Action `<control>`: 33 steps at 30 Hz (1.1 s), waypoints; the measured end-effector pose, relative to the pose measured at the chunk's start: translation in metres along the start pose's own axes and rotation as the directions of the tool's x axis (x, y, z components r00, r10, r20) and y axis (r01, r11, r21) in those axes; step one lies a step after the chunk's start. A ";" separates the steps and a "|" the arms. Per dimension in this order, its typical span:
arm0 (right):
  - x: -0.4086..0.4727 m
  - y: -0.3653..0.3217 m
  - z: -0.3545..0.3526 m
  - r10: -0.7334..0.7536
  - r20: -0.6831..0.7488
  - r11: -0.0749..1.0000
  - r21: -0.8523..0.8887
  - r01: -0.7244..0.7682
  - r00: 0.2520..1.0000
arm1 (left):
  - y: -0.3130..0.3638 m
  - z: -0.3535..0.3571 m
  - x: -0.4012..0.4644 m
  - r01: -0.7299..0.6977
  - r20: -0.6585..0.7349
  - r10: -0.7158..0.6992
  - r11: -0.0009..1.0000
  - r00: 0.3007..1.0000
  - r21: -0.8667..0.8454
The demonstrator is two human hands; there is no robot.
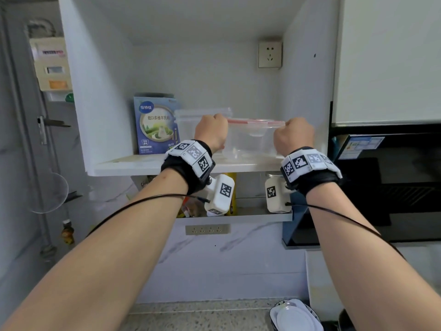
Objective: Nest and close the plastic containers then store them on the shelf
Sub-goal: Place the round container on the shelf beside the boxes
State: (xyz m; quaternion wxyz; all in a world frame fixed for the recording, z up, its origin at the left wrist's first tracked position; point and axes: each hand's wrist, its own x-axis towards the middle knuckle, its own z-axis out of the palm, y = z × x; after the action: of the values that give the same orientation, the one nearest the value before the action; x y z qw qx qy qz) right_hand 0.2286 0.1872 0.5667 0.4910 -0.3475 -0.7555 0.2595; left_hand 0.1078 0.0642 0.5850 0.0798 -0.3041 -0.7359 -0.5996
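Note:
A clear plastic container (253, 142) with a red-sealed lid stands on the white shelf (133, 167) inside the open cabinet, with a smaller clear shape visible inside it. My left hand (211, 132) grips its left end at the lid. My right hand (294, 136) grips its right end. Both fists are closed around the rim. Behind it to the left stands another clear lidded container (191, 123), partly hidden by my left hand.
A blue box (155, 125) stands at the shelf's left. A wall socket (270, 54) sits on the cabinet's back wall. A lower ledge (238, 217) holds jars and bottles. A range hood (386, 187) is on the right, and plates (296, 316) lie on the counter below.

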 end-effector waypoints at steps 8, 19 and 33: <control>-0.001 -0.008 -0.007 -0.096 0.000 0.994 0.043 0.096 0.995 | -0.013 0.012 0.006 -0.040 0.039 0.036 0.996 0.999 0.083; -0.005 -0.030 0.000 -0.159 0.184 0.971 -0.151 0.187 0.970 | -0.027 0.007 0.019 -0.133 0.088 0.123 0.984 0.989 0.116; 0.029 -0.045 0.011 -0.120 0.264 0.940 -0.281 0.195 0.957 | -0.043 -0.019 0.036 -0.275 0.061 0.272 0.887 0.960 0.372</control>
State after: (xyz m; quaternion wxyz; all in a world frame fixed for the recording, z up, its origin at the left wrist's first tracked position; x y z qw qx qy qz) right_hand 0.1986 0.1810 0.6116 0.3545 -0.3225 -0.8664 0.1402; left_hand 0.0510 0.0552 0.5715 0.2177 -0.3858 -0.7874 -0.4286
